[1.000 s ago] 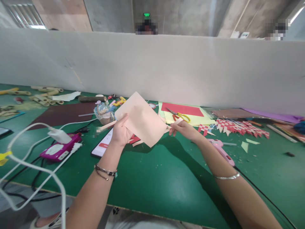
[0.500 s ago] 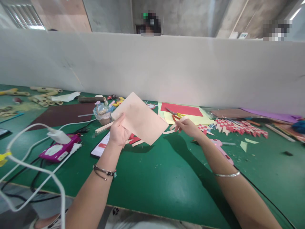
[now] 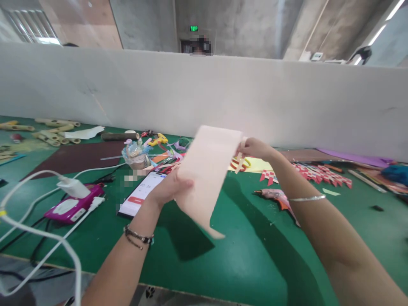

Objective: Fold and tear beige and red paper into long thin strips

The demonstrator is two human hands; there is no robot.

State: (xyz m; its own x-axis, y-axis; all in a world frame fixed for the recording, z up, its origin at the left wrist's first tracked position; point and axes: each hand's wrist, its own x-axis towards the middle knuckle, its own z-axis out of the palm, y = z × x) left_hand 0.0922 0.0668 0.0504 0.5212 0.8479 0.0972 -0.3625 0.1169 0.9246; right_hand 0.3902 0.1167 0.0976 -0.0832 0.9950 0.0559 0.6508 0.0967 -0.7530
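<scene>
Above the green table [image 3: 242,255] I hold a pale pink sheet of paper [image 3: 208,174], raised and turned so its long side runs away from me. My left hand [image 3: 168,189] grips the sheet's left edge with fingers curled round it. My right hand [image 3: 253,148] pinches the sheet's far right corner, and a thin pale paper strip [image 3: 239,159] hangs down from those fingers. A smartphone [image 3: 142,197] with a lit screen lies on the table just left of my left hand.
A pink glue gun [image 3: 277,197] lies right of the sheet, with red-and-white woven paper pieces [image 3: 321,174] beyond it. A magenta device [image 3: 72,206] with white charger cables sits at left. A small cup of craft bits [image 3: 137,155], brown paper [image 3: 79,155] and a white partition [image 3: 204,93] lie behind.
I have lifted the pink sheet and turned it lengthwise. My right hand rose from the table with a thin strip and took the sheet's far corner; my left hand shifted down along the edge.
</scene>
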